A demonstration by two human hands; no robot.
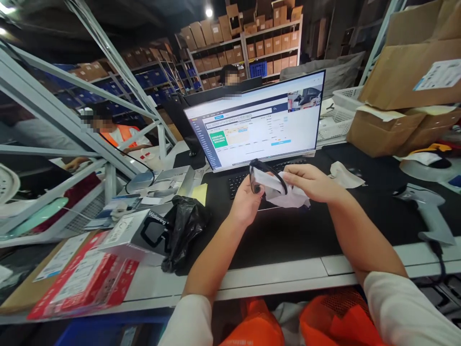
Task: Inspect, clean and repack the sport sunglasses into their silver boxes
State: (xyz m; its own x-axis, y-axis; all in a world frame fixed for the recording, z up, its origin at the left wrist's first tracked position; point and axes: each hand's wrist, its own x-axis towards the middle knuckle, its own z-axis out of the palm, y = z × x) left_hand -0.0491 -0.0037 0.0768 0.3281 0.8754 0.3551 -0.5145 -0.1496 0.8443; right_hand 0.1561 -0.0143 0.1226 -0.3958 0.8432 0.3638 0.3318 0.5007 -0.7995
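Gripping the black-framed glasses (265, 168) with closed fingers, my left hand (246, 202) is near the keyboard (235, 186); my right hand (309, 181) pinches the white tissue-like sheet (291, 198), and whether also the temple (284, 182), I cannot tell. From the glasses, the monitor (259, 129) stands at twelve o'clock, the barcode scanner (430, 209) past three.

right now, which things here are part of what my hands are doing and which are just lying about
In use:
- glasses, in your left hand
- white cloth, in your right hand

Seemingly just lying about:
- black bag
- scanner
- yellow paper
- red parcel
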